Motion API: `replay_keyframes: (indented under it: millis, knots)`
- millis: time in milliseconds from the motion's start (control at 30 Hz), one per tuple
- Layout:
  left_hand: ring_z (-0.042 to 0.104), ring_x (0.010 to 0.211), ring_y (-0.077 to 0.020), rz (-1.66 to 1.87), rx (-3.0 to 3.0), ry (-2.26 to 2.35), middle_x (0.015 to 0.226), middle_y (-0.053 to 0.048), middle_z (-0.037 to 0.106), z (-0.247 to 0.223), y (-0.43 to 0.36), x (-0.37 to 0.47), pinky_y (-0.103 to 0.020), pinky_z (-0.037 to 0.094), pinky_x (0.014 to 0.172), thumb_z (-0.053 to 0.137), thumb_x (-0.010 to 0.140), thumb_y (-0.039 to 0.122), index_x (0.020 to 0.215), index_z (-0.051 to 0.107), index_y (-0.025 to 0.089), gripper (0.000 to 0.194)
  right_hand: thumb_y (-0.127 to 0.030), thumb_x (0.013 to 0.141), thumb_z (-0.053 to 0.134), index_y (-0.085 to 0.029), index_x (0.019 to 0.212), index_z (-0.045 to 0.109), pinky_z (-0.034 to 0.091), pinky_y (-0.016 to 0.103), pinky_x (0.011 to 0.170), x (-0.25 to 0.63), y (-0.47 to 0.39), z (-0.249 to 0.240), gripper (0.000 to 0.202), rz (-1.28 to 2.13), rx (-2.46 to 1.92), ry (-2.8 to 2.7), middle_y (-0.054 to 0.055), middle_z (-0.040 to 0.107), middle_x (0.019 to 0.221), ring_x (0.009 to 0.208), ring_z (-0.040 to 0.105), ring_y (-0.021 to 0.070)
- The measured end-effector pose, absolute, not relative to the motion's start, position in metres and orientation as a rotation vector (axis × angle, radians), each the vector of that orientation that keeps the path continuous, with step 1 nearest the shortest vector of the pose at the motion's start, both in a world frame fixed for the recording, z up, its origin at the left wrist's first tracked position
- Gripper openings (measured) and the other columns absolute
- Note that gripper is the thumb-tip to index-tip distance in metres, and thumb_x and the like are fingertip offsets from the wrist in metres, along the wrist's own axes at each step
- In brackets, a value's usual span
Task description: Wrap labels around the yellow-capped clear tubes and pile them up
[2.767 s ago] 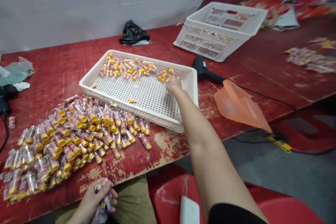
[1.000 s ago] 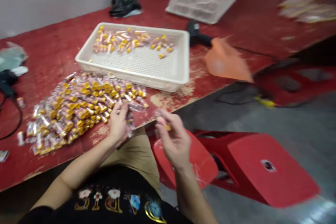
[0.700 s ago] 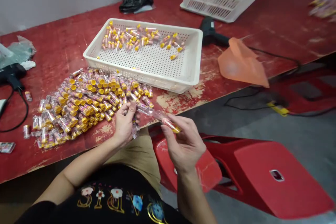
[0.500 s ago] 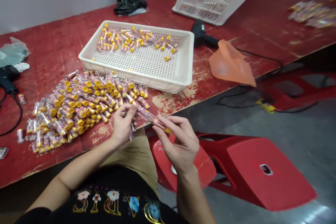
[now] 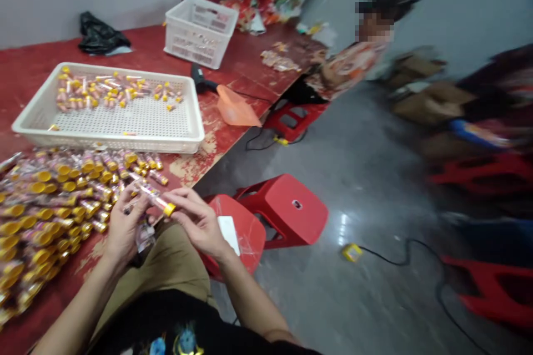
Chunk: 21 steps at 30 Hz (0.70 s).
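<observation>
1. Yellow-capped tube (image 5: 160,202): held between the two hands, just over the near edge of the table, tilted so that its cap points down toward the right.

2. Right hand (image 5: 202,224): thumb and fingers pinch the tube close to the cap. A light grip there seems best – enough to steer it, without squeezing the film.

3. Left hand (image 5: 124,226): curled round a wad of printed clear wrappers (image 5: 144,236), its fingertips at the tube's far end, where film with purple print shows. Whether the tube is inside that film or against it, I cannot tell. Holding film and tube in one line should prevent snagging; the wad is best kept back in the palm, out of the way.

4. Pile of wrapped tubes (image 5: 62,199): spread over the table (image 5: 145,41) just beside the left hand, many with yellow caps facing the person. Keeping elbow and wad off it would avoid scattering it.

5. White tray (image 5: 116,142): behind the pile, with loose tubes (image 5: 120,89) mostly along its far side – within easy reach, I judge.

6. Farther out: a black gun-shaped tool (image 5: 200,79) beside the tray, an orange sheet (image 5: 235,108) and a white basket (image 5: 194,47).
</observation>
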<state>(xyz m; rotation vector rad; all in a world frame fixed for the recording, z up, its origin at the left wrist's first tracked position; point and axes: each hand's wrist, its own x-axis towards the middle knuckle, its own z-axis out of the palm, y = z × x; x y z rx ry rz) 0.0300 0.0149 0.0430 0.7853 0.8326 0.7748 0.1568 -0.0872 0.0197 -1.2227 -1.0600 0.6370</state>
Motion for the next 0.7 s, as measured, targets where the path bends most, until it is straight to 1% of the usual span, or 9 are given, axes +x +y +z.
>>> replay_keyframes:
  millis: [67,133,200,267,367,433,567,700]
  knots:
    - [0.057,0.05,-0.0072,0.77,0.869,0.808,0.075,0.004,0.069,0.045,0.006,0.032,-0.018,0.048,0.046,0.097,0.062,0.04,0.111,0.068,0.019,0.061,-0.028,0.096,0.067,-0.035,0.133,0.071,0.058,0.038,0.101,0.157,-0.097,0.023,0.038,0.577,-1.248,-1.07,0.008,0.066,0.132,0.121,0.065,0.0214]
    - [0.059,0.051,-0.0085,0.726,0.887,0.737,0.079,0.003,0.071,0.045,0.0,0.034,-0.02,0.05,0.048,0.096,0.063,0.044,0.123,0.067,0.024,0.069,-0.023,0.096,0.066,-0.036,0.129,0.074,0.057,0.039,0.104,0.16,-0.102,0.025,0.036,0.492,-1.29,-1.072,0.007,0.069,0.129,0.121,0.066,0.0211]
    - [0.06,0.05,-0.0091,0.674,0.897,0.685,0.087,0.0,0.073,0.044,-0.002,0.033,-0.022,0.05,0.048,0.094,0.066,0.043,0.128,0.067,0.026,0.07,-0.018,0.094,0.068,-0.036,0.12,0.078,0.06,0.035,0.094,0.161,-0.101,0.024,0.033,0.424,-1.306,-1.042,0.005,0.073,0.119,0.111,0.069,0.0189]
    - [0.061,0.052,-0.0096,0.668,0.892,0.666,0.097,-0.003,0.075,0.044,-0.004,0.03,-0.023,0.051,0.049,0.094,0.068,0.04,0.128,0.068,0.027,0.066,-0.015,0.089,0.074,-0.037,0.113,0.08,0.06,0.03,0.082,0.159,-0.096,0.022,0.033,0.38,-1.29,-0.993,0.003,0.074,0.108,0.101,0.07,0.0167]
    - [0.062,0.055,-0.01,0.69,0.868,0.662,0.102,-0.005,0.075,0.045,-0.01,0.023,-0.023,0.052,0.05,0.093,0.07,0.036,0.127,0.07,0.028,0.061,-0.015,0.085,0.079,-0.036,0.105,0.082,0.058,0.027,0.073,0.15,-0.092,0.019,0.029,0.359,-1.277,-0.939,0.002,0.073,0.1,0.092,0.069,0.0148]
    - [0.061,0.053,-0.0095,0.706,0.856,0.651,0.098,-0.003,0.075,0.045,-0.014,0.02,-0.024,0.053,0.051,0.091,0.073,0.034,0.129,0.07,0.03,0.061,-0.017,0.084,0.08,-0.034,0.104,0.082,0.058,0.027,0.071,0.146,-0.091,0.018,0.026,0.338,-1.306,-0.919,0.003,0.071,0.1,0.09,0.069,0.0146]
    - [0.061,0.051,-0.0098,0.712,0.84,0.643,0.091,-0.002,0.073,0.043,-0.017,0.02,-0.024,0.053,0.052,0.089,0.076,0.032,0.136,0.067,0.031,0.064,-0.022,0.084,0.08,-0.033,0.102,0.082,0.059,0.031,0.076,0.146,-0.092,0.015,0.021,0.293,-1.36,-0.916,0.003,0.07,0.102,0.093,0.068,0.0155]
    - [0.062,0.054,-0.0097,0.714,0.807,0.675,0.101,-0.005,0.076,0.042,-0.018,0.023,-0.023,0.052,0.052,0.09,0.073,0.029,0.136,0.068,0.031,0.067,-0.019,0.085,0.08,-0.036,0.105,0.082,0.056,0.029,0.073,0.148,-0.093,0.013,0.026,0.316,-1.343,-0.921,0.002,0.07,0.101,0.092,0.067,0.0144]
